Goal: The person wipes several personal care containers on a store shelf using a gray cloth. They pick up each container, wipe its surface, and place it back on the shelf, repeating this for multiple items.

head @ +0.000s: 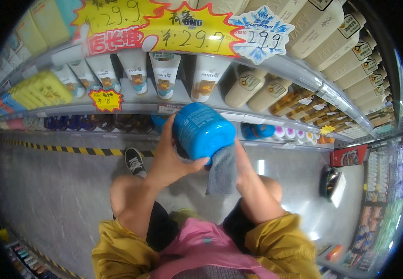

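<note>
A blue plastic jar (203,130) with printed writing is held tilted in front of the shelf, its smooth end towards me. My left hand (173,157) grips its left side, with the thumb at the lower edge. A grey cloth (223,171) hangs down from the jar's right side, between it and my right hand (242,160). That hand is at the cloth and the jar's far right side; its fingers are mostly hidden behind them. White Pantene tubes (208,78) stand on the shelf just beyond the jar.
A curved-looking shelf edge (135,106) crosses ahead, with price signs (194,35) above it. Beige bottles (245,87) stand to the right. More blue jars (257,130) sit on the lower shelf. A dark container (330,183) with a white sheet is on the floor at the right.
</note>
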`<state>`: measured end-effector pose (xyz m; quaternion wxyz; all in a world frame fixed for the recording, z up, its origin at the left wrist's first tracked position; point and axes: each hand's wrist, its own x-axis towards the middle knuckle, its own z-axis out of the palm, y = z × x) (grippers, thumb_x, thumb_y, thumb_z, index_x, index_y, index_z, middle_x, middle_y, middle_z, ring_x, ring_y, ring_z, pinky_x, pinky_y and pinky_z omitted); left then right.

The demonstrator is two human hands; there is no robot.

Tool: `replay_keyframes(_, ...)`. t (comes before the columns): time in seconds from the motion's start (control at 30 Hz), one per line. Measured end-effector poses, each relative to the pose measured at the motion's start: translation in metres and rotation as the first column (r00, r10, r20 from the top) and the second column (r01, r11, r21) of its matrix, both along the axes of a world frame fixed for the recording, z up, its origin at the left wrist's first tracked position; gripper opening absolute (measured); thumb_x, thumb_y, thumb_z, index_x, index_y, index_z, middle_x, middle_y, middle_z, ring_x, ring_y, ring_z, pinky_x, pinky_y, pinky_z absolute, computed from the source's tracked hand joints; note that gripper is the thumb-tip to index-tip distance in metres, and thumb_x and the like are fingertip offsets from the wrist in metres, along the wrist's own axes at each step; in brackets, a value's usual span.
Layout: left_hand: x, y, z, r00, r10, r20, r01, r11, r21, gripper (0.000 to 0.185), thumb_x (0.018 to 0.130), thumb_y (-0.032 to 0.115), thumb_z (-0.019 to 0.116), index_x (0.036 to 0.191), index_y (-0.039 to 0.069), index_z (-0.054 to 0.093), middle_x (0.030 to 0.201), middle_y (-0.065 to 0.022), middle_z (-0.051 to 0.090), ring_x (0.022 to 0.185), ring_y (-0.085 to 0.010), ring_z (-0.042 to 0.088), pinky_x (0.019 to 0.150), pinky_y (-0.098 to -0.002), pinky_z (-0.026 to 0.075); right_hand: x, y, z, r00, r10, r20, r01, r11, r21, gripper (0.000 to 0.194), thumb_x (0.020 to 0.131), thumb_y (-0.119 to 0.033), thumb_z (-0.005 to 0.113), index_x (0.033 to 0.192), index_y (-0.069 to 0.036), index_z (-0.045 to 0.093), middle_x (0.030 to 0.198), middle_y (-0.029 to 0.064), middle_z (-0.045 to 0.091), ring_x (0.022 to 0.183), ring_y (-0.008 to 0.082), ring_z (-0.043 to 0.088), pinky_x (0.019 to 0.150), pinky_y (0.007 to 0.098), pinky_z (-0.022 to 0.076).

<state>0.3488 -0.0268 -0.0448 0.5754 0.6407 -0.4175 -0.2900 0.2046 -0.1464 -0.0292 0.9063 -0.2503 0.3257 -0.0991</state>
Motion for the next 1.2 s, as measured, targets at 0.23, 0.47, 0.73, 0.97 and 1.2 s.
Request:
replay_keyframes(0.23, -0.004, -0.002, 0.0, 0.871, 0.127, 0.475, -0.151, 0.988, 0.011, 0.112, 0.055, 0.03, 0.085, 0.143, 0.008, 0.02, 0.12, -0.0217, 0.042, 0.111, -0.0387, 0.047, 0.092, -0.0451, 0.041, 0.001, 0.006, -0.022, 0.971, -0.232, -0.05, 0.204, 0.924, -0.324, 0.06, 0.096, -0.049, 0.041, 0.13, -0.001, 0.044, 0.124, 0.0145, 0.053, 0.112, 0.0234, 0.052, 0.097, 0.0375, 0.04)
replay_keyframes(0.47, -0.009, -0.001, -0.004, 0.786, 0.119, 0.607, -0.177, 0.984, 0.037, 0.103, 0.052, 0.027, 0.083, 0.137, 0.004, 0.029, 0.108, -0.0197, 0.045, 0.1, -0.0373, 0.047, 0.086, -0.0433, 0.043, 0.002, 0.017, -0.03, 0.964, -0.239, 0.12, 0.168, 0.196, -0.966, 0.037, 0.091, -0.026, 0.058, 0.114, 0.003, 0.053, 0.11, 0.0161, 0.057, 0.105, 0.0268, 0.053, 0.093, 0.0389, 0.0397)
replay_keyframes(0.73, -0.016, 0.005, -0.021, 0.672, -0.099, 0.734, -0.123, 0.962, 0.242, 0.092, 0.047, 0.021, 0.083, 0.127, -0.001, 0.044, 0.111, -0.0156, 0.048, 0.104, -0.0346, 0.046, 0.088, -0.043, 0.042, 0.002, 0.028, -0.037, 0.992, 0.0, -0.124, -0.124, 0.095, -0.988, 0.03, 0.09, -0.028, 0.058, 0.099, 0.0, 0.059, 0.1, 0.0191, 0.059, 0.096, 0.0368, 0.055, 0.085, 0.0423, 0.043)
replay_keyframes(0.97, -0.024, 0.012, -0.018, 0.527, -0.347, 0.776, 0.218, 0.937, 0.271, 0.093, 0.049, 0.016, 0.082, 0.132, 0.002, 0.041, 0.114, -0.0133, 0.048, 0.11, -0.0331, 0.044, 0.101, -0.0442, 0.034, -0.019, -0.02, -0.047, 0.916, 0.251, -0.313, -0.397, 0.451, -0.8, 0.049, 0.083, -0.048, 0.065, 0.099, -0.001, 0.065, 0.091, 0.0095, 0.065, 0.086, 0.0177, 0.059, 0.077, 0.0326, 0.0472)
replay_keyframes(1.2, -0.047, 0.032, -0.04, 0.245, -0.505, 0.828, 0.441, 0.818, 0.369, 0.083, 0.063, 0.02, 0.074, 0.138, 0.014, 0.039, 0.116, -0.0082, 0.05, 0.111, -0.0259, 0.046, 0.105, -0.0461, 0.031, -0.042, -0.026, -0.086, 0.581, 0.714, -0.392, -0.723, 0.23, -0.652, 0.059, 0.069, -0.029, 0.08, 0.115, -0.002, 0.056, 0.107, 0.0103, 0.062, 0.098, 0.0179, 0.056, 0.085, 0.0331, 0.0462)
